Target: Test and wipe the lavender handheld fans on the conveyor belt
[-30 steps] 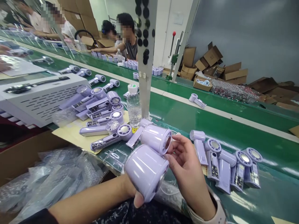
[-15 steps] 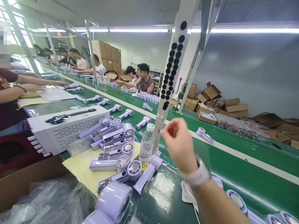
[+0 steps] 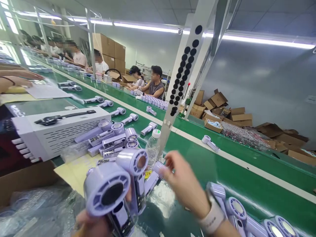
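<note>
My left hand (image 3: 92, 223) is wrapped round a purple handheld fan (image 3: 108, 189) at the lower left, with a black disc in its hub. A second purple fan (image 3: 132, 161) stands close behind, apparently in the same hand; its hub disc looks brownish. My right hand (image 3: 182, 182), with a white wristband, has thumb and fingers bent together in a pinch. What those fingertips hold, if anything, is too small and blurred to make out. Just left of them a purple fan (image 3: 153, 177) lies on the bench. Rows of black round stickers (image 3: 183, 67) cling to the white post.
A clear water bottle (image 3: 153, 144) stands by the post. More purple fans (image 3: 115, 140) are piled left, before a white vented box (image 3: 76, 135); others (image 3: 238, 210) lie lower right. Fans ride the green belt (image 3: 237, 158). Co-workers (image 3: 156, 82) sit beyond.
My left hand has come into view at the lower left with the fans. My right hand has moved down from beside the post towards them. The view has shifted slightly.
</note>
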Demonstrator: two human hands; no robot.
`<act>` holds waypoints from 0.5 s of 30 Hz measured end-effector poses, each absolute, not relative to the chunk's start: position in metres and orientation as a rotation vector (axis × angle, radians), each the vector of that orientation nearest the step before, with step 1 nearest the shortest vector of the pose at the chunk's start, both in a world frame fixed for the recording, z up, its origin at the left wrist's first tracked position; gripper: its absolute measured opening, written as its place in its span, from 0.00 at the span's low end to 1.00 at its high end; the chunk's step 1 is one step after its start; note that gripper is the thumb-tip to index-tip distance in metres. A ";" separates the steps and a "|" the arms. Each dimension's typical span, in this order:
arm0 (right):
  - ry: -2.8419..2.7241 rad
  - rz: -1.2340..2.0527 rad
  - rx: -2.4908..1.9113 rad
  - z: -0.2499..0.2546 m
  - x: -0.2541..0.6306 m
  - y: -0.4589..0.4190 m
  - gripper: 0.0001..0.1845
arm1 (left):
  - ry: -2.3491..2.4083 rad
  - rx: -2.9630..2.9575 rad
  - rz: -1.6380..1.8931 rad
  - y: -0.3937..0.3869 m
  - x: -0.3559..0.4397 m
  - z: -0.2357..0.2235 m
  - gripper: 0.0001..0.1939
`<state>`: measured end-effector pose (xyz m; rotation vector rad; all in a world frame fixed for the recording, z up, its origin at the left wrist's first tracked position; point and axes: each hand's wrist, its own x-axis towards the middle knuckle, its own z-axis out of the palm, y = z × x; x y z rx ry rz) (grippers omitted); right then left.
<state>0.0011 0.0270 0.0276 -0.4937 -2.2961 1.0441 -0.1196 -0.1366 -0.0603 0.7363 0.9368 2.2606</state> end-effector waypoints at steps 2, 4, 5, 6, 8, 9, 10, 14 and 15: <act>-2.413 1.259 -0.415 -0.009 0.020 0.001 0.17 | 0.887 0.804 2.280 -0.116 -0.103 -0.039 0.39; -2.351 1.344 -0.518 -0.029 0.034 -0.013 0.18 | 0.805 0.833 2.206 -0.093 -0.086 -0.019 0.40; -2.309 1.329 -0.606 -0.033 0.041 -0.013 0.17 | 0.767 0.834 2.159 -0.083 -0.079 -0.013 0.40; -2.285 1.287 -0.700 -0.033 0.048 -0.008 0.15 | 0.739 0.828 2.111 -0.073 -0.074 -0.010 0.39; -2.316 1.185 -0.883 -0.026 0.068 0.016 0.09 | 0.713 0.782 2.011 -0.058 -0.068 -0.014 0.38; -2.333 1.132 -0.984 -0.021 0.080 0.035 0.07 | 0.726 0.734 1.950 -0.053 -0.067 -0.021 0.36; -2.334 1.071 -1.096 -0.017 0.094 0.059 0.07 | 0.754 0.675 1.877 -0.048 -0.067 -0.031 0.34; -2.174 0.765 -1.564 -0.002 0.158 0.185 0.08 | 0.907 0.570 1.575 -0.042 -0.064 -0.078 0.25; -2.126 0.691 -1.677 0.000 0.173 0.219 0.10 | 0.923 0.573 1.520 -0.041 -0.063 -0.088 0.25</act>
